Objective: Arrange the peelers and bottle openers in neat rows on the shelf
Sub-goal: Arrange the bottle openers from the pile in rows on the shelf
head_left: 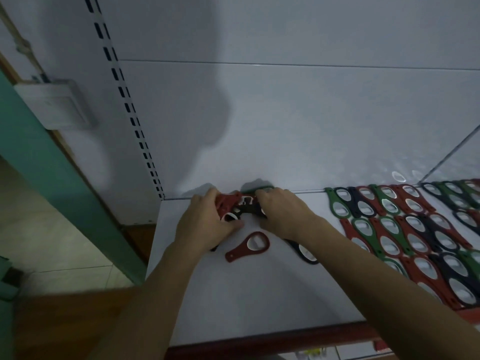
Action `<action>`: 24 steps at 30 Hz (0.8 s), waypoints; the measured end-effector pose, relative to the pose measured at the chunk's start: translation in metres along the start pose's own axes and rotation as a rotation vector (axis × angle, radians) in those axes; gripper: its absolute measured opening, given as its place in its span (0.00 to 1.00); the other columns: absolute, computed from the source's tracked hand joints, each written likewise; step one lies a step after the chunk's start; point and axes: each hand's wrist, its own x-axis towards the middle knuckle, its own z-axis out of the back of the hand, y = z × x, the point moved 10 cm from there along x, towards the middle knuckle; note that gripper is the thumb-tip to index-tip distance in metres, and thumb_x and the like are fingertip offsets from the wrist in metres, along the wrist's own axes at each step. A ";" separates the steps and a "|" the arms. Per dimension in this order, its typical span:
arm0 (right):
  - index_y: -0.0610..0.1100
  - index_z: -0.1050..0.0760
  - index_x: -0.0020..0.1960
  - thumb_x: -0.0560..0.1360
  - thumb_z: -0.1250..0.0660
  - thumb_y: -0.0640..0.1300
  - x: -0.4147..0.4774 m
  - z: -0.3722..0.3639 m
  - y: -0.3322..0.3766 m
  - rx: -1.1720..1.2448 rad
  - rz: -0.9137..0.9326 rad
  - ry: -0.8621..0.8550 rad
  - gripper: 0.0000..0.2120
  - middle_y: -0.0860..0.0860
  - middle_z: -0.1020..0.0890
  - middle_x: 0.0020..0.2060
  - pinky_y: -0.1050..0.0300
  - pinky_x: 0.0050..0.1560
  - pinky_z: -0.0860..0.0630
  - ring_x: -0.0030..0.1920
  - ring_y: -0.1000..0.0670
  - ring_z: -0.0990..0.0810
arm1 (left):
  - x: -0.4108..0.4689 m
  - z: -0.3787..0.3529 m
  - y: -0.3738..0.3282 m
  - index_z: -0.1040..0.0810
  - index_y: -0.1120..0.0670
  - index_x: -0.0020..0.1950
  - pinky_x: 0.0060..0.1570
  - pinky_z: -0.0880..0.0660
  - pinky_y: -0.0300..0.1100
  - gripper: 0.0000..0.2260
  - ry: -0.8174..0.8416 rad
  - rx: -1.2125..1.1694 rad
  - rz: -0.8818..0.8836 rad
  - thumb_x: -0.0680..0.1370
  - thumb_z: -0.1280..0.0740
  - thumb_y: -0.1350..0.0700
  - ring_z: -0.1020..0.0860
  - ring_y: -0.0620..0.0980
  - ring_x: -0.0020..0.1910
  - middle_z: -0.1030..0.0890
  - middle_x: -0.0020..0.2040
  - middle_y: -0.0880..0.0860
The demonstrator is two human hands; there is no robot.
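Note:
A small heap of red and dark bottle openers (242, 207) lies at the back left of the white shelf (259, 294). My left hand (207, 219) grips the heap's left side, and my right hand (284, 207) covers its right side with fingers curled over it. One red bottle opener (249, 246) lies loose just in front of the hands. A dark opener (306, 253) shows partly under my right forearm. Neat overlapping rows of red, green and dark openers (405, 229) fill the shelf's right part.
The shelf's back panel (285, 126) rises right behind the heap. A slotted upright (130, 107) marks the left end. A clear divider (452, 157) stands at the far right. The shelf's dark red front edge (272, 339) runs below my arms.

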 end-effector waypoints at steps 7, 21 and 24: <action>0.39 0.27 0.62 0.73 0.31 0.41 0.000 -0.010 -0.023 0.183 -0.068 -0.018 0.19 0.44 0.22 0.57 0.56 0.47 0.28 0.54 0.43 0.22 | 0.010 -0.008 -0.015 0.28 0.49 0.62 0.48 0.21 0.49 0.29 0.166 0.218 -0.083 0.67 0.20 0.44 0.21 0.53 0.51 0.22 0.54 0.49; 0.50 0.28 0.60 0.77 0.37 0.40 -0.037 -0.018 -0.068 0.886 -0.414 -0.175 0.12 0.57 0.20 0.44 0.60 0.38 0.32 0.44 0.56 0.23 | 0.007 0.004 -0.007 0.25 0.51 0.57 0.51 0.20 0.48 0.07 -0.005 -0.221 -0.093 0.80 0.33 0.58 0.18 0.51 0.48 0.18 0.49 0.50; 0.53 0.23 0.50 0.74 0.38 0.36 -0.048 -0.006 -0.050 1.203 -0.389 -0.219 0.14 0.62 0.22 0.32 0.65 0.35 0.32 0.33 0.62 0.24 | 0.000 0.006 -0.002 0.22 0.50 0.55 0.45 0.19 0.47 0.10 -0.008 -0.696 0.071 0.80 0.33 0.64 0.16 0.50 0.41 0.17 0.46 0.52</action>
